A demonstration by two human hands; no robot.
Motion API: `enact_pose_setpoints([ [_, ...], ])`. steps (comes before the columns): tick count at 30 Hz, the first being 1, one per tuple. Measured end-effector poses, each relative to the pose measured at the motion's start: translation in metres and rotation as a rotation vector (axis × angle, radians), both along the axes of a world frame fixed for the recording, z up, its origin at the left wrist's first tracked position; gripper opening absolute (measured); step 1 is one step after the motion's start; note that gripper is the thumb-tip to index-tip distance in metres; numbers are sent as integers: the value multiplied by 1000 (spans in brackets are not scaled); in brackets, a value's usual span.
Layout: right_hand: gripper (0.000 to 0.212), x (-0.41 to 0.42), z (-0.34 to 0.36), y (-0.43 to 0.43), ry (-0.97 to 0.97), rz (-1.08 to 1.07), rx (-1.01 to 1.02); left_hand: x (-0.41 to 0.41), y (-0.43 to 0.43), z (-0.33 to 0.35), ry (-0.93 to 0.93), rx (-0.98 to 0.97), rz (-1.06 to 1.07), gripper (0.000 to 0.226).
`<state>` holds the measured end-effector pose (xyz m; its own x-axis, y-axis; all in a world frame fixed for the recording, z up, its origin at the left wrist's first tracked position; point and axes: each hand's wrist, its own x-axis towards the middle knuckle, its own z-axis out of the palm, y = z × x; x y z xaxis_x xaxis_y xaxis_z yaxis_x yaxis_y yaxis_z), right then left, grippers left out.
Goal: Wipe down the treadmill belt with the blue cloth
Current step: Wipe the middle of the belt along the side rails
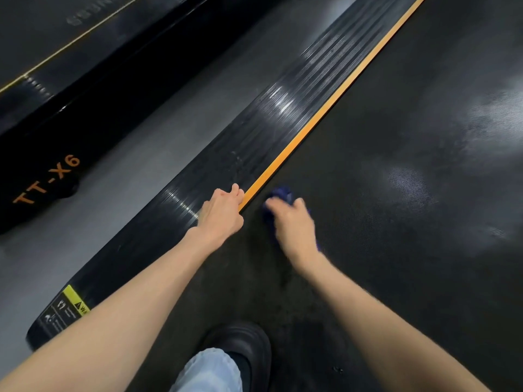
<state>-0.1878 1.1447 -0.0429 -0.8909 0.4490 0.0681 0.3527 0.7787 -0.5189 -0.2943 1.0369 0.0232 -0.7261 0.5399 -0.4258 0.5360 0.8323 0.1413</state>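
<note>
The black textured treadmill belt (pixel 396 193) fills the right and middle of the view. My right hand (pixel 294 224) holds a bunched blue cloth (pixel 280 195) against the belt close to its left edge; the hand is blurred and covers most of the cloth. My left hand (pixel 222 213) rests on the ribbed black side rail (pixel 226 154), fingers curled down over the orange stripe (pixel 325 111) that runs between rail and belt. Pale damp-looking patches show on the belt at the right.
My black shoe (pixel 240 349) and light jeans leg (pixel 209 372) stand on the belt at the bottom centre. A grey floor strip (pixel 119 176) separates this treadmill from a neighbouring black machine (pixel 42 123) marked TT-X6. A yellow warning label (pixel 75 302) sits on the rail's near end.
</note>
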Motion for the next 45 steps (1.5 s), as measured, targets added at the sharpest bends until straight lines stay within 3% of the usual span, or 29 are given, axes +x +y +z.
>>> enact_pose_setpoints([
  [3, 35, 33, -7, -14, 21, 384, 113, 10, 10, 2, 138, -77, -24, 43],
  [4, 37, 37, -6, 1, 73, 381, 205, 14, 15, 2, 171, -100, -26, 39],
  [8, 31, 42, -14, 76, 19, -4, 222, 24, 27, -6, 169, -162, 11, 43],
  [11, 21, 46, -13, 68, 16, -167, 139, 27, 32, -8, 182, -146, 50, 47],
  [13, 16, 56, -10, 29, 29, -65, 107, 27, 39, -6, 212, -86, 58, 47],
  [16, 42, 81, -19, -6, 76, 398, 254, 28, 51, -2, 236, -2, 35, 41],
  [18, 43, 90, -26, 14, 97, 475, 310, 29, 54, -1, 232, 26, 17, 37],
  [19, 40, 91, -26, 26, 118, 418, 314, 30, 54, 0, 231, 40, 8, 37],
  [23, 35, 95, -14, 71, 29, -285, 33, 36, 56, -2, 220, 103, -31, 42],
  [24, 36, 97, -13, 67, -7, -346, -26, 36, 58, -3, 212, 114, -48, 45],
  [26, 33, 103, -8, 41, -25, -219, -15, 38, 64, -4, 207, 138, -94, 50],
  [28, 38, 119, -6, 15, -22, 132, 33, 39, 69, -5, 186, 161, -140, 58],
  [30, 42, 136, -7, 29, 23, 353, 221, 40, 70, -6, 147, 184, -165, 64],
  [32, 38, 148, -8, 65, -7, 179, 176, 43, 71, -8, 111, 193, -202, 67],
  [35, 33, 162, -4, 108, -4, -463, -10, 54, 76, -13, 62, 205, -258, 70],
  [37, 29, 165, 2, 103, 2, -621, -40, 61, 82, -14, 84, 190, -289, 69],
  [39, 23, 164, 2, 74, 17, -407, 70, 59, 86, -15, 185, 131, -283, 69],
  [42, 34, 170, -11, 34, -4, 155, 241, 48, 82, -15, 208, -38, -75, 71],
  [45, 40, 164, -22, 45, 29, 257, 387, 42, 82, -19, 140, -105, 77, 74],
])
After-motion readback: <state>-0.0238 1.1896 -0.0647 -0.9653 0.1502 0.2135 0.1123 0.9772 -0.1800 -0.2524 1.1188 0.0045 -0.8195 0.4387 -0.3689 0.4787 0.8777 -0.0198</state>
